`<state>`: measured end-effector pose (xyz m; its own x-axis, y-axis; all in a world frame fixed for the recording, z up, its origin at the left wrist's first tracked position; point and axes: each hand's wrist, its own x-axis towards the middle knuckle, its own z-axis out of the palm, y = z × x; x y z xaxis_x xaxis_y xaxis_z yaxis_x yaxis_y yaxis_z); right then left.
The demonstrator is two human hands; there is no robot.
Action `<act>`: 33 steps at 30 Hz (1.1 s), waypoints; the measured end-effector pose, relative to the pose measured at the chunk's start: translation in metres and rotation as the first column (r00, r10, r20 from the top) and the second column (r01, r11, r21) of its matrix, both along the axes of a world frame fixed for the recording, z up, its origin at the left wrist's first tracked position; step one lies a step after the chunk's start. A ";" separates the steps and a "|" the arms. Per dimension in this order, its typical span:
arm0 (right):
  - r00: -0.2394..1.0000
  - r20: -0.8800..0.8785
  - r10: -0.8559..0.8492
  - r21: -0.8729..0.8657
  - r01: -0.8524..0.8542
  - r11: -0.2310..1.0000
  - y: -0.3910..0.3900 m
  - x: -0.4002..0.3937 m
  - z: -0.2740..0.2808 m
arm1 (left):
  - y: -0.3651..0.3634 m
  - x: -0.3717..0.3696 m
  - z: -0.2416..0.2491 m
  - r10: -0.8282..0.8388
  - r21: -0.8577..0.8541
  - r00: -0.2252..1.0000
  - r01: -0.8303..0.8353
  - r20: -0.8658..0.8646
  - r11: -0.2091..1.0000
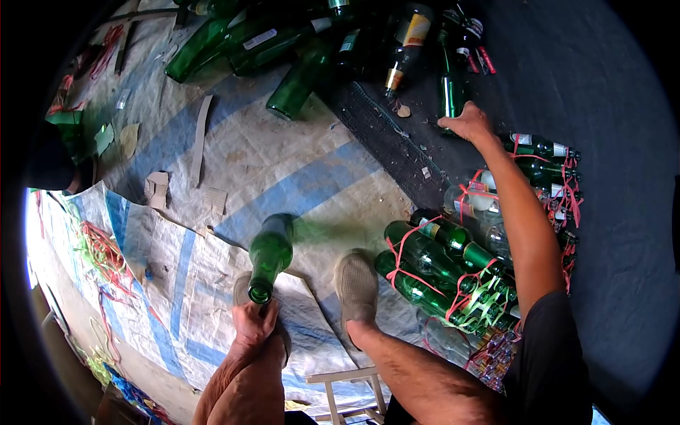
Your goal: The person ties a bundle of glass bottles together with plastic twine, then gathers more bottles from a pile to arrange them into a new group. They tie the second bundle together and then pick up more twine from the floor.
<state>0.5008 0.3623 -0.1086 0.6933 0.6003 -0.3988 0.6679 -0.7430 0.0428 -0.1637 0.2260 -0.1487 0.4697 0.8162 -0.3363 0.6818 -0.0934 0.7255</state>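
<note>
My right hand reaches far forward, with its fingers around the base end of a green glass bottle on the dark sheet. Between my feet and the pile, another green bottle stands on the tarp, its open mouth toward me. Just below that mouth, my left hand is closed in front of my shin; what its fingers hold, if anything, is hidden. Ahead lie several loose green bottles and a brown bottle with a yellow label.
Bundles of green bottles tied with red string lie by my right leg. A small wooden stool is below me. Cardboard scraps lie on the blue-and-white tarp. Tangled string is at the left.
</note>
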 end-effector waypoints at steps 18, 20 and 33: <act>0.775 -0.620 -0.122 -0.058 0.110 0.992 -0.023 -0.064 0.008 | 0.003 0.009 0.014 0.057 -0.042 0.998 -0.057 0.000 0.997; 0.788 -0.591 -0.171 0.059 0.253 0.966 -0.005 -0.044 -0.021 | 0.004 0.011 0.015 0.048 -0.016 0.999 -0.048 0.018 0.999; 0.631 -0.750 -0.199 0.112 0.418 0.901 -0.002 -0.066 0.008 | 0.003 0.007 0.009 0.049 -0.016 0.998 -0.049 0.032 0.999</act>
